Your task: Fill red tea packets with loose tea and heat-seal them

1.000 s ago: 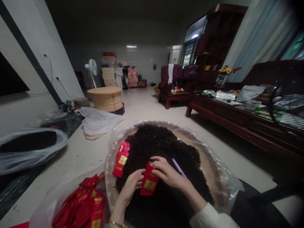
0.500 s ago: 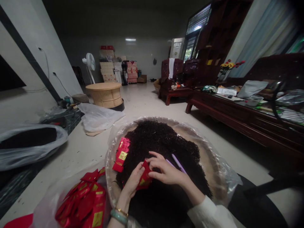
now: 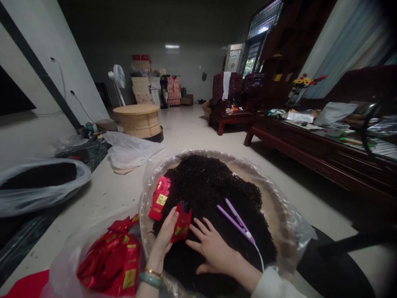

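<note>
Over the near half of the round tray (image 3: 281, 217), the left hand (image 3: 166, 228) pinches a gold-labelled red packet (image 3: 181, 223) at its left edge; the packet is tilted above the dark loose-leaf heap (image 3: 204, 178), left of centre. The right hand (image 3: 212, 248), fingers spread, is palm down just to the right. A loosened pinch could tip the packet and spill any contents; the right forearm (image 3: 245, 271) could catch the white cord (image 3: 259, 254) and drag the purple hair straightener (image 3: 248, 235) across the leaves. Left fingertips are hidden behind the packet, the right sleeve (image 3: 276, 285) obscures the cord's near end, and palm contact cannot be told
</note>
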Tool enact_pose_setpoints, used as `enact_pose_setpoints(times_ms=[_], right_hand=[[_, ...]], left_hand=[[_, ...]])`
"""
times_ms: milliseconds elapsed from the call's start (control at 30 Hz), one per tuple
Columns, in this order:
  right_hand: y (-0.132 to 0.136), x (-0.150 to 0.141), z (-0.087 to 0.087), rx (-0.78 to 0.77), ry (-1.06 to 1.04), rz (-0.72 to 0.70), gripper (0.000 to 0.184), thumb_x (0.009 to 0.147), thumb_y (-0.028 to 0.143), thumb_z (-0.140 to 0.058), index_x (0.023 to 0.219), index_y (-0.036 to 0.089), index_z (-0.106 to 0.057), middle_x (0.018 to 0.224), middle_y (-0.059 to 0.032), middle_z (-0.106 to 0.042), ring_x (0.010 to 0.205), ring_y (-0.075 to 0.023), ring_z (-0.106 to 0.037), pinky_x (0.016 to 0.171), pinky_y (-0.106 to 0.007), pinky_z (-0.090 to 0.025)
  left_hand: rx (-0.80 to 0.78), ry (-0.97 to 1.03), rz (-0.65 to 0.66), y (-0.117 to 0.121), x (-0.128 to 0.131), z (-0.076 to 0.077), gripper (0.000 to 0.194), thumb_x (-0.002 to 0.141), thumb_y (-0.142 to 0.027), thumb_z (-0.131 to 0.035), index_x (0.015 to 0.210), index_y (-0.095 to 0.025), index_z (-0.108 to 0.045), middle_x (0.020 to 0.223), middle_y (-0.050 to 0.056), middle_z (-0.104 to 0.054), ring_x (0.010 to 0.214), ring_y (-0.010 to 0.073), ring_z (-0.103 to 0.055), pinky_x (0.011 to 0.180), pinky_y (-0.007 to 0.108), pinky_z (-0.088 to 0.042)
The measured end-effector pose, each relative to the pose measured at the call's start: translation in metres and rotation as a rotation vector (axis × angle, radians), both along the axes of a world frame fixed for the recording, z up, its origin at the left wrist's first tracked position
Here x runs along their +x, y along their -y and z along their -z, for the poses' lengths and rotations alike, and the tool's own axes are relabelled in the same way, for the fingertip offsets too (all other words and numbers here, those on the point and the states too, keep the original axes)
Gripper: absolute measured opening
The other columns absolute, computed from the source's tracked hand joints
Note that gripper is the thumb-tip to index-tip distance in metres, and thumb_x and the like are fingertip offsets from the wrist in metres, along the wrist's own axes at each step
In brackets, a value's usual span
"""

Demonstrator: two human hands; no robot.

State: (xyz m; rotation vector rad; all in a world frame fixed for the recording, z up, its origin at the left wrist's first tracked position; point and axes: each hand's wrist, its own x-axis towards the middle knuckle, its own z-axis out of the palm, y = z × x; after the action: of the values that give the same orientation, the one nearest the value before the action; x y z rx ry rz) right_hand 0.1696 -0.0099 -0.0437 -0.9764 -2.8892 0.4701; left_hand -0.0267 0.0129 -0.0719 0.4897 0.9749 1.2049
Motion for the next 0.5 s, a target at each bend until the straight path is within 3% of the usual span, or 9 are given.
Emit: enact_pose_setpoints(times_ms=[133, 300, 400, 500], right_hand=[[-0.002, -0.005, 0.000, 0.155, 0.083, 0.017, 0.045, 0.074, 0.050, -0.071, 0.110, 0.023, -0.063, 0.120, -0.0118, -0.059, 0.114, -0.0320, -0.049, 0.097, -0.048, -0.035], [-0.016, 0.008, -0.002, 0.233, 0.001, 0.142, 0.014, 0.082, 0.031, -0.065, 0.093, 0.022, -0.064, 0.098, -0.0081, -0.064, 0.091, -0.0245, -0.055, 0.076, -0.035, -0.042], [-0.026, 0.016, -0.002, 0.123, -0.288, 0.293, 0.009, 0.082, 0.020, -0.060, 0.090, 0.021, -0.065, 0.091, -0.0070, -0.065, 0.084, -0.0219, -0.057, 0.072, -0.032, -0.044], [-0.037, 0.019, -0.003, -0.219, -0.929, 0.582, 0.010, 0.076, 0.023, -0.067, 0.085, 0.022, -0.068, 0.088, -0.0041, -0.068, 0.085, -0.0212, -0.060, 0.079, -0.033, -0.045]], left_hand=[[-0.014, 0.039, 0.001, 0.003, -0.002, -0.002, 0.049, 0.085, -0.031, -0.064, 0.131, -0.023, -0.051, 0.133, 0.009, -0.059, 0.125, 0.0252, -0.052, 0.108, 0.042, -0.037], [0.025, 0.068, 0.030, 0.005, -0.002, -0.002, 0.049, 0.081, -0.034, -0.069, 0.127, -0.023, -0.056, 0.129, 0.009, -0.062, 0.122, 0.0260, -0.055, 0.107, 0.041, -0.038], [0.041, 0.063, 0.036, 0.003, 0.001, 0.001, 0.048, 0.077, -0.035, -0.072, 0.123, -0.022, -0.059, 0.130, 0.009, -0.061, 0.123, 0.0263, -0.054, 0.109, 0.040, -0.036], [0.053, 0.045, 0.051, 0.002, 0.006, -0.001, 0.053, 0.074, -0.039, -0.075, 0.122, -0.022, -0.060, 0.128, 0.010, -0.062, 0.121, 0.0271, -0.055, 0.108, 0.041, -0.036]])
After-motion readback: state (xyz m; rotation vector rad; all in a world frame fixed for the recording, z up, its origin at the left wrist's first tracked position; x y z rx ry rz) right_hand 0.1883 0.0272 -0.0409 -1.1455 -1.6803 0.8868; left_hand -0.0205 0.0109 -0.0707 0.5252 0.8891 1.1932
